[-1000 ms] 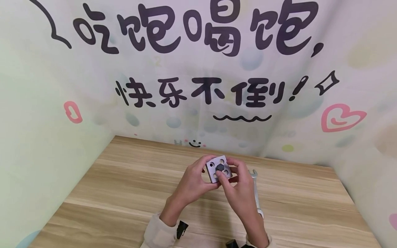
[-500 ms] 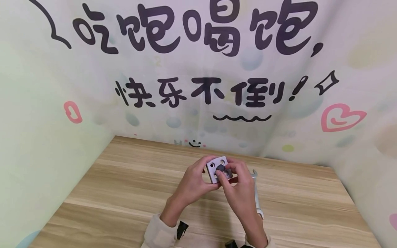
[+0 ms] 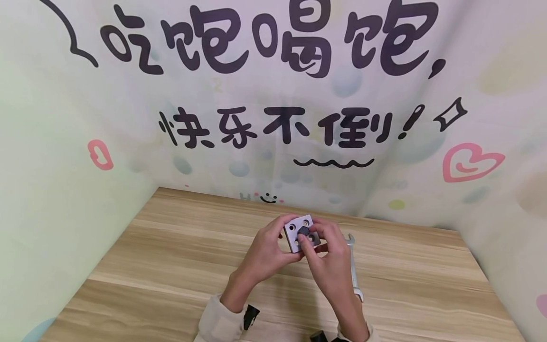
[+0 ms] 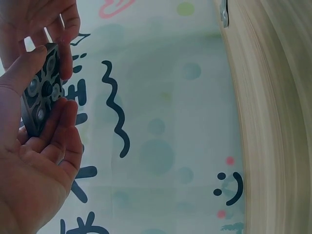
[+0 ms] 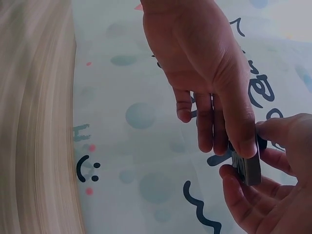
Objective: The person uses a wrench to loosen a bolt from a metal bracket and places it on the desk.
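A square grey metal plate (image 3: 293, 234) with a round hole near each corner is held up over the table. My left hand (image 3: 265, 242) grips it by the edges, thumb along the lower edge. At the plate's middle, my right hand (image 3: 331, 251) pinches the black hex bolt head (image 3: 303, 231) between thumb and index finger. In the left wrist view the plate's other face (image 4: 36, 105) shows round recesses and a dark bolt end (image 4: 47, 89) at its centre. The right wrist view has the plate (image 5: 251, 168) edge-on, my left thumb against it.
A silver open-ended wrench (image 3: 353, 270) lies on the wooden table (image 3: 171, 266), just right of my right forearm. Printed cloth (image 3: 273, 175) stands upright behind the table. Black straps or devices (image 3: 251, 317) show at the wrists.
Over the last second my right index finger has come in from the plate's right edge onto the bolt head, opposite the thumb. My left hand and the plate have hardly moved.
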Motion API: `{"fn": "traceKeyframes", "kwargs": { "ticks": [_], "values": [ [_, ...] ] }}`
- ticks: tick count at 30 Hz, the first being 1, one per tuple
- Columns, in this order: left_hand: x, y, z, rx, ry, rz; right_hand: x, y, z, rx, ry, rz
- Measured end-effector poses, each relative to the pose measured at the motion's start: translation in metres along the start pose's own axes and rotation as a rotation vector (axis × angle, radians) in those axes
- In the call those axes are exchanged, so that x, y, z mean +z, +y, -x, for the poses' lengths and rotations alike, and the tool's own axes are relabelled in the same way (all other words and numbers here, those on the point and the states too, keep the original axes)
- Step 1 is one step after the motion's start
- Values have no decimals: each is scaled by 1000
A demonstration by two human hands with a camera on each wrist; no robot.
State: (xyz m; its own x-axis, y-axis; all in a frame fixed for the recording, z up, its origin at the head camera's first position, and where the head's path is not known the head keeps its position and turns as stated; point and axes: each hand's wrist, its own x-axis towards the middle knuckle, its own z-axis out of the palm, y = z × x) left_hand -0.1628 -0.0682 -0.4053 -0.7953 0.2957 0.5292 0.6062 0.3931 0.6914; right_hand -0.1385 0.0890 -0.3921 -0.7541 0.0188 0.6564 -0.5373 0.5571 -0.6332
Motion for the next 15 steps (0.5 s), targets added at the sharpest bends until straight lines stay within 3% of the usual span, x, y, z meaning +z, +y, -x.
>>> {"fn": "traceKeyframes", "kwargs": {
  "ticks": [15],
  "values": [
    [0, 0, 0, -12, 2, -1, -3, 0, 0, -4, -29, -33]
  ]
}}
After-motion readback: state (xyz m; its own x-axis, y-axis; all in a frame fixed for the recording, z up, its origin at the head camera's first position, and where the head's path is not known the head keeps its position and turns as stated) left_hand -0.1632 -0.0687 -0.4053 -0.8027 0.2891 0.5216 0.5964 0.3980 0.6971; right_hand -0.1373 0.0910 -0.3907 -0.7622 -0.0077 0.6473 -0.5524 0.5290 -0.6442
